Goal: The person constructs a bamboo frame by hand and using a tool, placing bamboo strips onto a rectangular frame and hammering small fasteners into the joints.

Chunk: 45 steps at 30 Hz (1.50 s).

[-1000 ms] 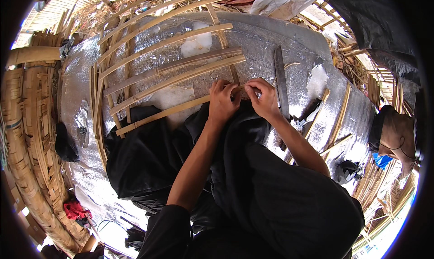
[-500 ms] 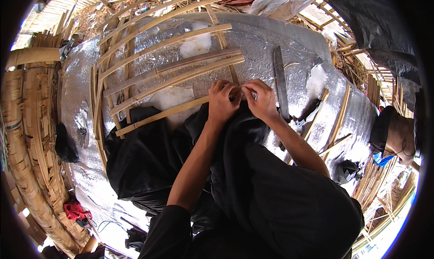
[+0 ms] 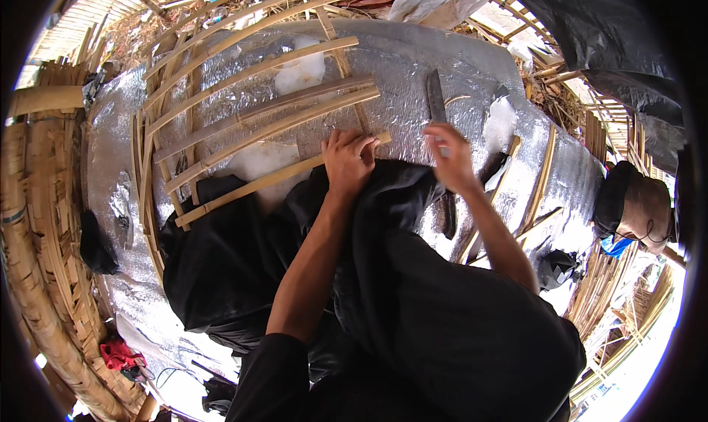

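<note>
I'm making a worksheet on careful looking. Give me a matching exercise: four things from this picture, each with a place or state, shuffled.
Things
1. Left hand
2. Right hand
3. Dark blade
4. Red cloth

Places or states
A. Lying on the silver sheet
B. Beyond the right end of the bamboo strip, not touching it
C. At the lower left of the picture
D. Holding that strip near its right end

Pairs: 1-D, 2-B, 3-A, 4-C

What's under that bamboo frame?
Under the bamboo frame, a silvery sheet with whitish patches shows through the gaps. Black cloth lies below its nearest slat. What's directly beneath the slats and left hand is covered.
</note>
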Motion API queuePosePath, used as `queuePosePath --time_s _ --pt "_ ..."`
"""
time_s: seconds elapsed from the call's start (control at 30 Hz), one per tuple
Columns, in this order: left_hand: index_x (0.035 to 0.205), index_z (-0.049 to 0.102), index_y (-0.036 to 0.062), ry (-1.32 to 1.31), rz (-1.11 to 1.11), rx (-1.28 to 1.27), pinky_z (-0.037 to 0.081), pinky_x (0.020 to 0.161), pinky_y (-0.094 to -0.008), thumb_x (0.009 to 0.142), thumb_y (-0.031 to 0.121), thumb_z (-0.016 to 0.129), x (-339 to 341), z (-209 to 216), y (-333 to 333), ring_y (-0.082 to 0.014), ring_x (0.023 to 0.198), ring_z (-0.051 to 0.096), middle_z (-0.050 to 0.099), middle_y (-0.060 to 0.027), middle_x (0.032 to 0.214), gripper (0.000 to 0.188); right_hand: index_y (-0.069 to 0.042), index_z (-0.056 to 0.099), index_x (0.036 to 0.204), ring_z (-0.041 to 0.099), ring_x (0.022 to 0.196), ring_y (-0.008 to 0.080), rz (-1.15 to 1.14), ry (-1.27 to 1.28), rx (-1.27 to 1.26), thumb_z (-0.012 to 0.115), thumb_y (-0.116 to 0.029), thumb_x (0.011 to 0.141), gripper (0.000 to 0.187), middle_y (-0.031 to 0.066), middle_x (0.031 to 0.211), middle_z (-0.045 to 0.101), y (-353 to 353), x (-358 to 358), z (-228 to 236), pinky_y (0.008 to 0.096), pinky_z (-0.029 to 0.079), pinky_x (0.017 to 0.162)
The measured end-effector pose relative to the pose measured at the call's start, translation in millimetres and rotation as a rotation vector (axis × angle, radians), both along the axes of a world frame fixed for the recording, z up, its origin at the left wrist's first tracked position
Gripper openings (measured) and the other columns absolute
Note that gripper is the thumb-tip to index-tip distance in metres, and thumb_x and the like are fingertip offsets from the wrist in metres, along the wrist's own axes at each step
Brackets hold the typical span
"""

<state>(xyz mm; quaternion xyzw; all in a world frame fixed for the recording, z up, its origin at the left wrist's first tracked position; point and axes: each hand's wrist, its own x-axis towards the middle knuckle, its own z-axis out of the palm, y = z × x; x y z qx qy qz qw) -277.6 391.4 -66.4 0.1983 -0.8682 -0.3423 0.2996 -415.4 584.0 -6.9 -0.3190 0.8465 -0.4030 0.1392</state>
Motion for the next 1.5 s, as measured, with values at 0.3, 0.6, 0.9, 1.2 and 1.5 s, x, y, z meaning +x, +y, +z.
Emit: queuePosePath --time_s 0.3,0.6,0.9,1.2,1.5 --pt "0.084 0.077 0.0205 -0.021 -0.029 -0.062 0.042 0.077 -0.0459 0.081 0.015 0.08 5.3 -7.9 -1.2 -0.0262 0.092 0.062 0.067 0.0042 0.088 0.007 -0.016 0.072 0.103 0.046 0.138 0.0313 0.425 0.291 0.812 0.082 -0.009 0.077 0.029 0.0074 0.128 0.055 171.6 -24.8 12.5 0.0552 0.04 0.111" --pt "0.083 0.077 0.0204 -0.064 -0.018 -0.046 0.042 0.078 -0.0466 0.082 0.018 0.08 4.3 -10.3 -0.8 -0.0258 0.092 0.061 0.065 0.0042 0.088 0.004 -0.012 0.071 0.11 0.057 0.117 0.0292 0.724 0.388 0.85 0.086 -0.016 0.083 0.032 0.0078 0.118 0.059 168.0 -50.4 37.9 0.0472 0.046 0.103" --pt "0.083 0.077 0.0205 -0.059 -0.016 -0.06 0.044 0.077 -0.0453 0.082 0.02 0.082 2.6 -8.5 -1.8 -0.0261 0.09 0.063 0.065 0.0038 0.086 0.005 -0.002 0.063 0.123 0.062 0.111 0.0369 0.67 0.249 0.816 0.07 -0.026 0.101 0.032 0.0179 0.117 0.064 190.5 -61.4 20.8 0.0502 0.047 0.102" --pt "0.088 0.08 0.0222 -0.08 -0.02 -0.042 0.043 0.081 -0.0463 0.083 0.021 0.08 4.3 -11.0 -1.2 -0.0261 0.095 0.062 0.068 0.0043 0.093 0.004 -0.003 0.059 0.134 0.062 0.065 0.0124 -0.094 -0.663 0.324 0.062 -0.038 0.11 0.042 0.0046 0.085 0.065 -0.2 33.7 64.7 0.031 0.047 0.054" --pt "0.085 0.079 0.0186 -0.09 -0.005 -0.052 0.045 0.077 -0.0445 0.084 0.018 0.08 2.3 3.4 -4.0 -0.0266 0.09 0.063 0.068 0.003 0.088 0.001 0.002 0.052 0.12 0.069 0.074 0.0526 0.063 0.003 0.093 0.06 -0.021 0.108 0.027 0.0281 0.076 0.066 -33.6 61.4 45.7 0.0547 0.051 0.06"
